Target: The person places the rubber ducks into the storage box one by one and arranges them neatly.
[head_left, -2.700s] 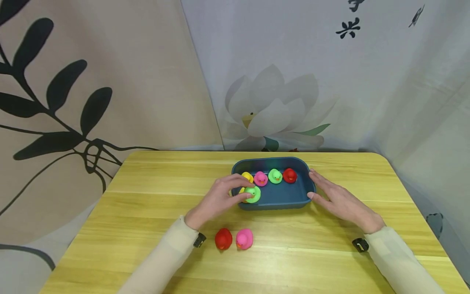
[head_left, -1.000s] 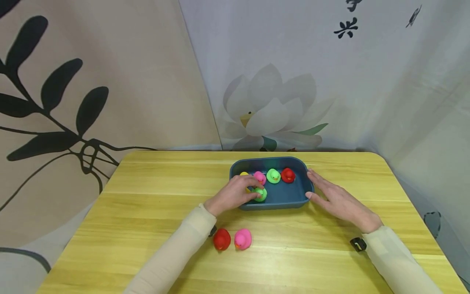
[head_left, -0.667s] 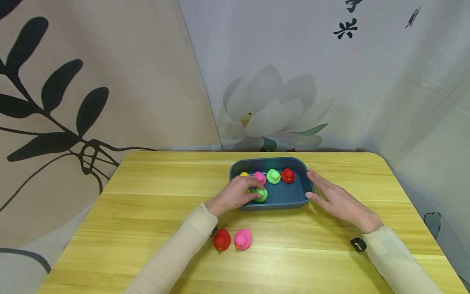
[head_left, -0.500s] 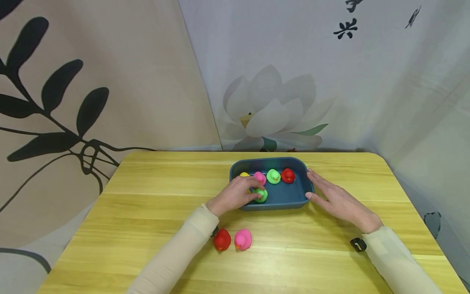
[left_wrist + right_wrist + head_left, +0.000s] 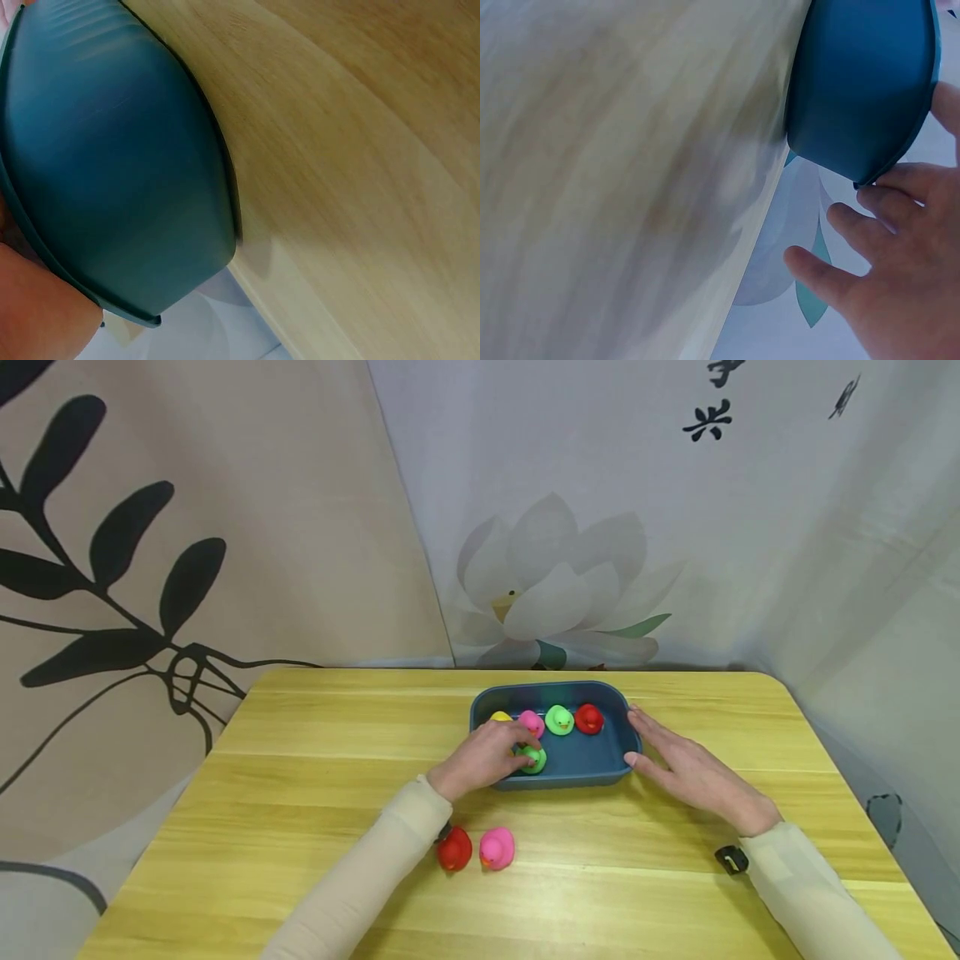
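Note:
In the head view my left hand (image 5: 480, 757) reaches over the near left side of a dark blue plastic tub (image 5: 577, 780) and pinches a light green rubber duck (image 5: 535, 762) between thumb and fingers. Behind it, a row of toy ducks runs along the tub: yellow (image 5: 501, 717), pink (image 5: 531, 722), green (image 5: 559, 720) and red (image 5: 588, 718). Fingers straight, my right hand (image 5: 693, 770) rests at the tub's right rim. In the right wrist view, the fingertips of my right hand (image 5: 907, 247) meet the rim of the tub (image 5: 855, 82). The left wrist view shows mostly the tub's outer wall (image 5: 127, 157).
A red duck (image 5: 454, 850) and a pink duck (image 5: 497, 848) sit on the wooden table (image 5: 615, 877) in front of the tub, the red one beside my left wrist. A patterned curtain (image 5: 315, 510) hangs behind the table's far edge.
Compared with 2.7 s ago, my left hand has shifted right with the green duck, covering more of the yellow duck beside it. Lately both hands stay almost still.

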`<state>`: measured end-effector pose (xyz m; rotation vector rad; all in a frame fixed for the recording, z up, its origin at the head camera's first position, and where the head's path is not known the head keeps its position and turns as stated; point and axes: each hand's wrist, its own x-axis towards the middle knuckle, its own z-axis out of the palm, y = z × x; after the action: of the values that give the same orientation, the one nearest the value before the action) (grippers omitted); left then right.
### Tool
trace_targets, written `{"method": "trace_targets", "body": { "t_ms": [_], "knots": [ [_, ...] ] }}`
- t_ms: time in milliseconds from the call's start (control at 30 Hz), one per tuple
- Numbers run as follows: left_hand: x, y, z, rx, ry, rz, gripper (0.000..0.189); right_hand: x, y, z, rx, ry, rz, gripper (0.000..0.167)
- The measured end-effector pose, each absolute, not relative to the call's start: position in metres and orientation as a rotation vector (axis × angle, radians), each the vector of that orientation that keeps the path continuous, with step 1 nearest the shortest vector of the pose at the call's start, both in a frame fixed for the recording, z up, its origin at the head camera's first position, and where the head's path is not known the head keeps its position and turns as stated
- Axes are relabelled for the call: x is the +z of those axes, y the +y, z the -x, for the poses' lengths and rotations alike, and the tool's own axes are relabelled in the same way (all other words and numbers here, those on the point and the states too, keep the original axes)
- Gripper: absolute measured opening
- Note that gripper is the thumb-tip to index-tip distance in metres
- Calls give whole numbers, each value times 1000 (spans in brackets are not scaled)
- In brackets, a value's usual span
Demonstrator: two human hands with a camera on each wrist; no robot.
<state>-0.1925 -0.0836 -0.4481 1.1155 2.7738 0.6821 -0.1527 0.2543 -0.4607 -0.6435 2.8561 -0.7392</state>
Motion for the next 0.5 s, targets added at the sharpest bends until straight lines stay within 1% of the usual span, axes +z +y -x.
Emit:
{"method": "trace_targets", "body": {
  "t_ms": [233,500],
  "knots": [
    [-447,-82,193,662,2772,-1107,23,-461,255,153,-742,2858,651,81],
    [-444,-88,190,818,2732,-1103,31,-461,255,153,-738,2855,651,82]
  ]
}}
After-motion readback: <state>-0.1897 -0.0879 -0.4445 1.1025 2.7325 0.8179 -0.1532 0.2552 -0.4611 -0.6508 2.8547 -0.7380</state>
